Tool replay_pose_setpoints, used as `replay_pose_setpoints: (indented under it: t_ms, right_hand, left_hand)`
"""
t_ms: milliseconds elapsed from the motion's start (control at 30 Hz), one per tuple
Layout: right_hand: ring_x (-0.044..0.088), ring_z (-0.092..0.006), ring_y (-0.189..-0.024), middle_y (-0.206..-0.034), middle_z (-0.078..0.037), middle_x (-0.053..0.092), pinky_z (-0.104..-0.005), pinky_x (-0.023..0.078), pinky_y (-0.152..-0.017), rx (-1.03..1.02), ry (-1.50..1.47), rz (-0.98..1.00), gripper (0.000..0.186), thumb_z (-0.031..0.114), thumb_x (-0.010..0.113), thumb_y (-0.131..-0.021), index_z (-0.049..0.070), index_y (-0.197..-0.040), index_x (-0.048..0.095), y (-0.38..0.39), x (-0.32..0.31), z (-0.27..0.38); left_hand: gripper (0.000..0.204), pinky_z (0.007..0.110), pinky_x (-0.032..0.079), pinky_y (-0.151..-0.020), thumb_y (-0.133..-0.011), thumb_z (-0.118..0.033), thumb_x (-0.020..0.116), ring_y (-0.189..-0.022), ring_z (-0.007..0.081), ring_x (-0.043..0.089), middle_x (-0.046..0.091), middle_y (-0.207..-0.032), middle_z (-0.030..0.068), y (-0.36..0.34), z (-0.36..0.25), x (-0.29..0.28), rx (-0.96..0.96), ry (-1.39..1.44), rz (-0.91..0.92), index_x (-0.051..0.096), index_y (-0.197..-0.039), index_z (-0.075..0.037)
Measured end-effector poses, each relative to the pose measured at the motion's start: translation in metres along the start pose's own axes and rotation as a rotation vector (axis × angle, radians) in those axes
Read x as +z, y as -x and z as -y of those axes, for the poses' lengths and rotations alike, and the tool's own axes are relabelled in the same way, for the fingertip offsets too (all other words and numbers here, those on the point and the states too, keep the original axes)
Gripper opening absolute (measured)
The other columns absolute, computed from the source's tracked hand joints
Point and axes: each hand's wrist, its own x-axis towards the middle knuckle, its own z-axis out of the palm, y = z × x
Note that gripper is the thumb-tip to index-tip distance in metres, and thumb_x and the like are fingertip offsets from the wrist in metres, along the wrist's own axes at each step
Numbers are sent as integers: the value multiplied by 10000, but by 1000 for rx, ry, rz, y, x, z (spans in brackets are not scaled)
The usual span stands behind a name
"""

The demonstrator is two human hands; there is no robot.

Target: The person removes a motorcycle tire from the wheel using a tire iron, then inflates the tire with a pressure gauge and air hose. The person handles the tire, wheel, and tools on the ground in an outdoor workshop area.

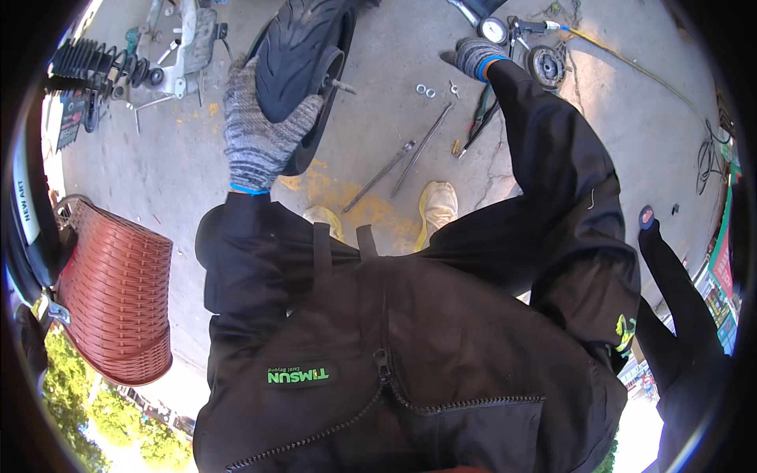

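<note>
While the left hand (264, 130) grips the tyre (292, 67), probably steadying it, the right hand (478, 57), its grip impossible to tell, is beside a gauge (494, 31) right of the tyre.

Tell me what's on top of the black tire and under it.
The gloved left hand lies over the near end of the black tire, hiding the surface beneath its palm. Grey floor shows beside the tire; whatever is directly under it is covered.
</note>
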Motion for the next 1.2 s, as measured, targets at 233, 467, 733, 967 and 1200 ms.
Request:
replay_pose_setpoints:
  t_ms: [233, 467, 733, 967, 1200]
  right_hand:
    - [725, -363, -848, -895, -173, 742, -498, 570, -708, -549, 125, 108, 204, 211, 637, -797, 75, -850, 780, 86, 192, 114]
    - [656, -397, -1084, -1116, -248, 691, -470, 506, -947, 225, -420, 373, 641, 582, 568, -886, 3, -1121, 711, 103, 237, 78]
    - [675, -409, -995, -996, -256, 710, -474, 527, -887, 449, -564, 58, 626, 583, 713, -772, 3, -1007, 742, 89, 250, 106]
    - [667, -428, -966, -998, -263, 700, -499, 518, -851, 272, -647, -292, 468, 401, 547, -876, 0, -1062, 700, 117, 267, 106]
    - [647, -300, -694, -849, -171, 671, -377, 519, -634, -393, -631, -668, 277, 234, 573, -978, 35, -1159, 636, 145, 191, 73]
  left_hand:
    - [806, 343, 457, -1043, -795, -223, 853, -1182, 219, 578, 581, -1320, 153, -4, -1, -8, -202, 254, 110, 428, -1438, 11]
    - [812, 360, 463, -1027, -779, -299, 862, -1162, 237, 589, 604, -1282, 157, 7, 11, -26, -176, 96, 157, 462, -1412, 13]
    - [923, 375, 483, -1013, -709, -355, 904, -1165, 267, 590, 579, -1304, 195, 9, 14, -34, -183, 62, 169, 446, -1413, 27]
    - [1068, 367, 534, -974, -636, -366, 950, -1160, 291, 617, 604, -1276, 217, 26, 12, -37, -286, 17, 212, 378, -1416, 88]
    - [913, 375, 543, -955, -690, -246, 916, -1130, 277, 619, 603, -1263, 193, 34, 20, -47, -303, 18, 265, 409, -1396, 33]
